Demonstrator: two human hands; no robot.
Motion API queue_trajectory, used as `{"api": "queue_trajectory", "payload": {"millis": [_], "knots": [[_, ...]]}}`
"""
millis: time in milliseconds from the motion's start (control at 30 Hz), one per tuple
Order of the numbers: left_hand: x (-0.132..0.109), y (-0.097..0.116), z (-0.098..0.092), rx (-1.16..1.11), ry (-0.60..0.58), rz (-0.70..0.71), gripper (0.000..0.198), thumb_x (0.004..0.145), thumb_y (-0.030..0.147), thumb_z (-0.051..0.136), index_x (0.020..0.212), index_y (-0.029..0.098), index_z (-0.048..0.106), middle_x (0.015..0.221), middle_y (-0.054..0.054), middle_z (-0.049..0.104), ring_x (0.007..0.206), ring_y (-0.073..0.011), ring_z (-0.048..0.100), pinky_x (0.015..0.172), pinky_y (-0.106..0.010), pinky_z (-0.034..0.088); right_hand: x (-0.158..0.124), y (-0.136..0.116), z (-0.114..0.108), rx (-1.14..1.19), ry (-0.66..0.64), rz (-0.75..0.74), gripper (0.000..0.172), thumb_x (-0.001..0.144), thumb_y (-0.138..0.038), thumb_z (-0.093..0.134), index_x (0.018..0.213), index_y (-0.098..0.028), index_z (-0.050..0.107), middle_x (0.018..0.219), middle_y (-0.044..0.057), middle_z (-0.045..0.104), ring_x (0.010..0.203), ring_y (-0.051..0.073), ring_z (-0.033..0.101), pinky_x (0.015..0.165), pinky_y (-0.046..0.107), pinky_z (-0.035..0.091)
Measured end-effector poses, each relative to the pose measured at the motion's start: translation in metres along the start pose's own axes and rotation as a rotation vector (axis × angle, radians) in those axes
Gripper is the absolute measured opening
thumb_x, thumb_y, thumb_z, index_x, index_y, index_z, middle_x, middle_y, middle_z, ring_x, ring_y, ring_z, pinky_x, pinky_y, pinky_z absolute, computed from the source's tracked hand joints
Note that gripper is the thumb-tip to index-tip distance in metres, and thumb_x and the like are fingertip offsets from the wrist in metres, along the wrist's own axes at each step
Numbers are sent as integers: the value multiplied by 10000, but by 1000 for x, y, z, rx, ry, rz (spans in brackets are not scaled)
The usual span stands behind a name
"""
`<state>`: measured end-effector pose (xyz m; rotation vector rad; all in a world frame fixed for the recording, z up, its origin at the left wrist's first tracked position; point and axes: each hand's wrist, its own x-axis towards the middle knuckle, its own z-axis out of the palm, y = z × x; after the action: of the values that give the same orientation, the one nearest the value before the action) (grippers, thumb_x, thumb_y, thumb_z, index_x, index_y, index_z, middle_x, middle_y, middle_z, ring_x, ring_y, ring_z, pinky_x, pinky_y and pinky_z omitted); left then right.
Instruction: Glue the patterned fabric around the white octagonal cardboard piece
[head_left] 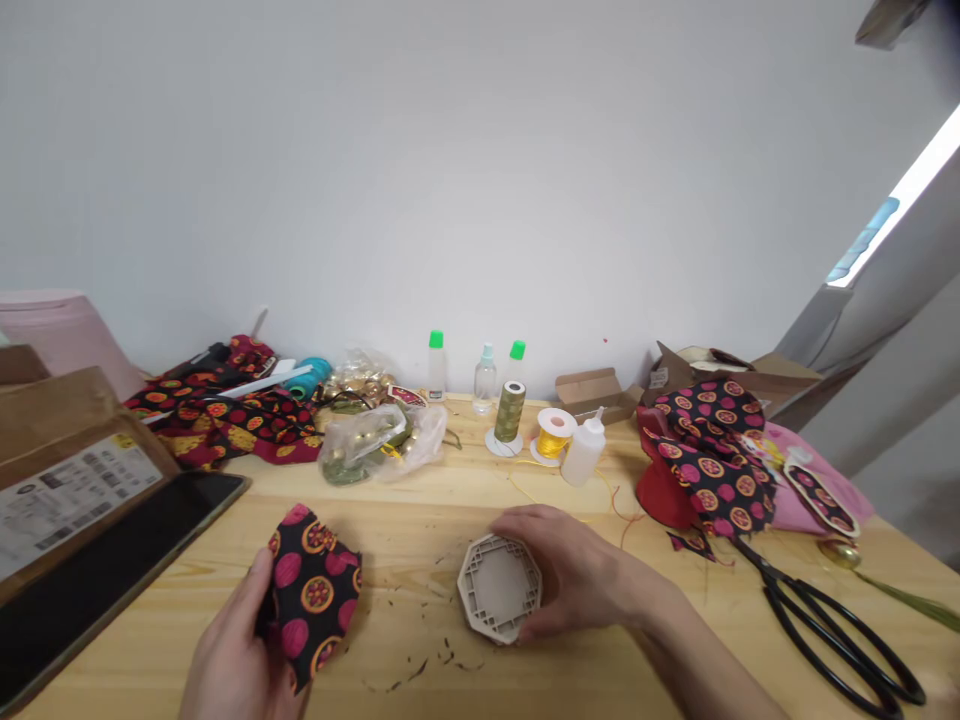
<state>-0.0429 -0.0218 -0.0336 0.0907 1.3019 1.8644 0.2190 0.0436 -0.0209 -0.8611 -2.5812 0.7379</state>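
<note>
My left hand [236,645] is closed around a piece of patterned fabric [316,595], black with magenta and orange round motifs. It is held up above the near left part of the table. To the right, my right hand [559,570] grips a beige octagonal frame [499,588] by its right side, thumb near and fingers at the far edge. Lattice patterns fill the frame's corners, and its middle is plain. The frame rests on or just over the wood; I cannot tell which. Small dark scraps [420,668] lie on the table between the hands.
Black scissors [825,620] lie at right, beside more patterned fabric [712,450]. Behind the frame stand a green thread cone [511,412], a yellow thread spool [555,436] and a white squeeze bottle [583,452]. A cardboard box [82,470] and a dark flat panel [150,560] occupy the left.
</note>
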Motion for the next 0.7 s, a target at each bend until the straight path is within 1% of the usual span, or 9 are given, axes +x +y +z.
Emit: {"api": "queue_trajectory", "payload": {"millis": [100, 200, 300, 533, 700], "knots": [[-1, 2, 3, -23, 30, -60, 237, 831, 263, 445, 976, 278, 632, 979, 22, 657, 746, -101, 619, 545, -158, 539, 0, -1, 1, 1, -2, -10, 745, 575, -400, 696, 1235, -209, 407, 1217, 72, 501, 1127, 216, 426, 955, 331, 325], [-3, 3, 5, -12, 19, -54, 240, 832, 259, 442, 978, 286, 630, 983, 24, 655, 709, -105, 622, 502, -174, 545, 0, -2, 1, -5, -8, -6, 737, 580, -391, 694, 1233, -208, 407, 1216, 73, 502, 1127, 210, 427, 957, 328, 322], [-4, 3, 6, -10, 20, -54, 239, 830, 274, 444, 979, 281, 631, 975, 18, 658, 720, -111, 619, 487, -172, 542, 1, -3, 1, 2, -13, -4, 730, 585, -390, 691, 1232, -209, 405, 1214, 74, 502, 1122, 210, 431, 952, 332, 324], [0, 1, 1, -16, -28, -26, 243, 827, 244, 450, 993, 268, 626, 971, 3, 659, 745, -108, 618, 541, -170, 539, 1, -4, 1, 6, 9, -37, 712, 594, -387, 688, 1227, -217, 408, 1203, 67, 513, 1122, 209, 432, 954, 336, 320], [2, 0, -2, -15, -47, -10, 243, 829, 228, 446, 987, 259, 628, 997, 2, 653, 758, -104, 618, 559, -157, 533, 0, -1, 4, 5, 2, -28, 711, 594, -397, 687, 1224, -222, 407, 1210, 72, 511, 1108, 213, 451, 941, 345, 339]]}}
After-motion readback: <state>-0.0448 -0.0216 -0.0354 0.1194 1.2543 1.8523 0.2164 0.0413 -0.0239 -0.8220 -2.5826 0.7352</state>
